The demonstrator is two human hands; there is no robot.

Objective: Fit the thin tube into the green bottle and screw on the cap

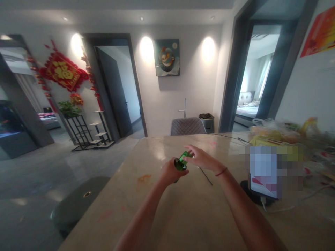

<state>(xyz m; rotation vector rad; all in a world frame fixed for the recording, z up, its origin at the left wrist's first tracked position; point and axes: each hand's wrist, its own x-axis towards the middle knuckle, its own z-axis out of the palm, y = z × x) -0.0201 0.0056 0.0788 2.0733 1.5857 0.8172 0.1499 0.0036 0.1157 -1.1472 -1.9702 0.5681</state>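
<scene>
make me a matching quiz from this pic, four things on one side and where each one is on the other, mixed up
1 green bottle
2 grey chair
3 red wall ornament
4 red bracelet

A far end of the table
B right wrist
C gripped in the left hand
D wall on the left

Pairs: 1-C, 2-A, 3-D, 4-B

I'm watching three spotlights (146, 47) glowing on the white wall (193, 87) beside a framed painting (167, 57), a grey chair (187, 126) standing behind the beige table (146, 153), and a red ornament (62, 71) hanging further left.
</scene>
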